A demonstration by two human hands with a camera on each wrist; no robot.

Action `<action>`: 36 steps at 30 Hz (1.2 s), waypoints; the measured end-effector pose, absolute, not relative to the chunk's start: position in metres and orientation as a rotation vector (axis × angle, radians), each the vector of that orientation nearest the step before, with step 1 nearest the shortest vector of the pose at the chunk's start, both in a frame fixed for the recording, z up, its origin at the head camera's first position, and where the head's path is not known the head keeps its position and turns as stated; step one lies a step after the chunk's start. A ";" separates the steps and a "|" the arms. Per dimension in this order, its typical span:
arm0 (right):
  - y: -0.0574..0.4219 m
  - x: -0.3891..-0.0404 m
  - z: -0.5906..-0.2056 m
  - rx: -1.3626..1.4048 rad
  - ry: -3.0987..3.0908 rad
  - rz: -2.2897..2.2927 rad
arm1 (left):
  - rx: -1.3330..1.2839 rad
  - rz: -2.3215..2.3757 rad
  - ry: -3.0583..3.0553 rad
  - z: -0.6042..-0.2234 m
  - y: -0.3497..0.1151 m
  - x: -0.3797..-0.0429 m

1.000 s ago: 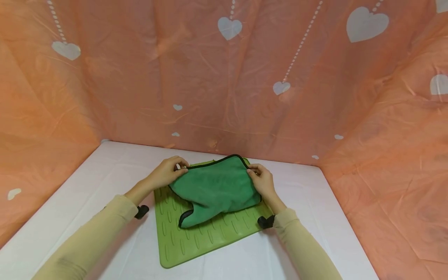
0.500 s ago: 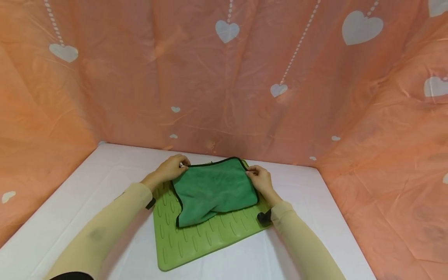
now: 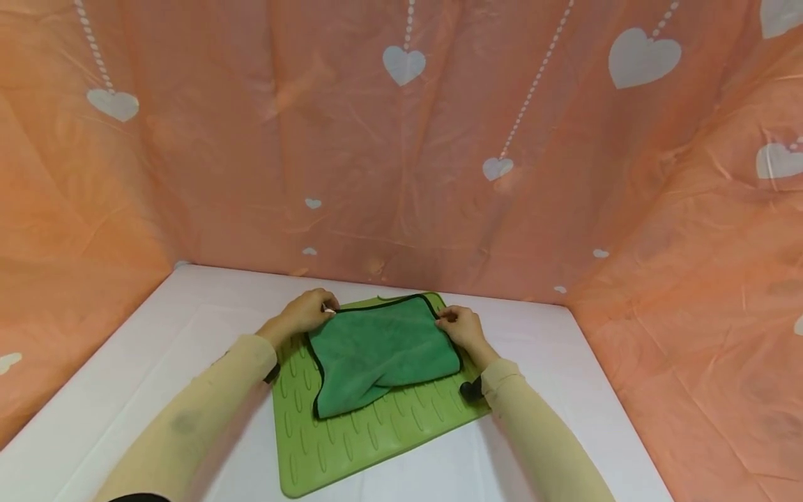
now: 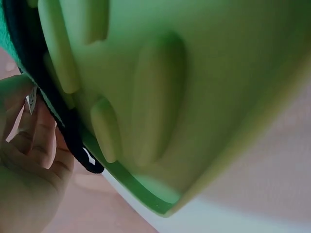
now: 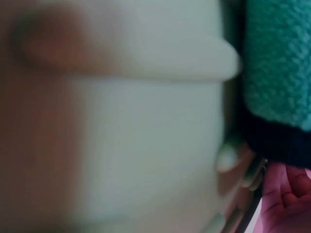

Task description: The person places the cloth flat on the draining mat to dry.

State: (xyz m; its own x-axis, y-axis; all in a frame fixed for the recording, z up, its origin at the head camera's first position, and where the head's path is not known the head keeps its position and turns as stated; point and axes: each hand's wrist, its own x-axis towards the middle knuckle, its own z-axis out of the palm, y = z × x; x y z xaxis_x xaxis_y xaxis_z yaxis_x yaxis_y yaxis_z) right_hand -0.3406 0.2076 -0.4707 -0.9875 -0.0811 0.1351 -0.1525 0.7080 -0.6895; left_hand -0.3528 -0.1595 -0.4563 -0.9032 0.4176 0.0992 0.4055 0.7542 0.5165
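Observation:
A green cleaning cloth [image 3: 383,345] with black edging lies spread at a slant over a lime-green ridged mat [image 3: 351,453]. My left hand [image 3: 306,310] pinches its far left corner. Beside those fingers, a small white label [image 4: 31,100] and a black loop [image 4: 90,159] show in the left wrist view. At the cloth's right edge, just below the far right corner, my right hand [image 3: 463,328] pinches the border between thumb and fingers. The cloth's near edge is rumpled, with a fold near the middle. In the right wrist view, the plush green surface [image 5: 282,63] appears close up.
A white table [image 3: 207,307] surrounds the mat. Orange fabric [image 3: 401,174] printed with pale hearts stands behind it and on both sides. Black wrist-camera parts [image 3: 470,390] show at the right cuff.
The cloth's left side has swung out, and its folded-over near left corner now lies flatter. My left forearm has moved forward and right. My right hand keeps nearly the same place.

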 end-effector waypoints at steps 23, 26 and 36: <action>0.225 -0.284 -0.451 0.089 -2.714 1.585 | 0.884 1.138 2.931 -0.435 -0.157 -0.279; 0.230 -0.274 -0.448 0.139 -2.723 1.590 | 0.933 1.170 2.910 -0.431 -0.155 -0.262; 0.244 -0.251 -0.452 0.272 -2.885 1.500 | 1.084 1.137 2.664 -0.426 -0.137 -0.220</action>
State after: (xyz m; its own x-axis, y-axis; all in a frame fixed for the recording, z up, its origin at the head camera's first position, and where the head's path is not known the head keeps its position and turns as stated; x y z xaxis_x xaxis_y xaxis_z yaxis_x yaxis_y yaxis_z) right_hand -0.2513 0.2435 -0.4517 -0.9788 -0.2023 -0.0307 -0.0910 0.5649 -0.8201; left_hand -0.2198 -0.1368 -0.4260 -0.7531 0.6217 0.2153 0.5856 0.4843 0.6500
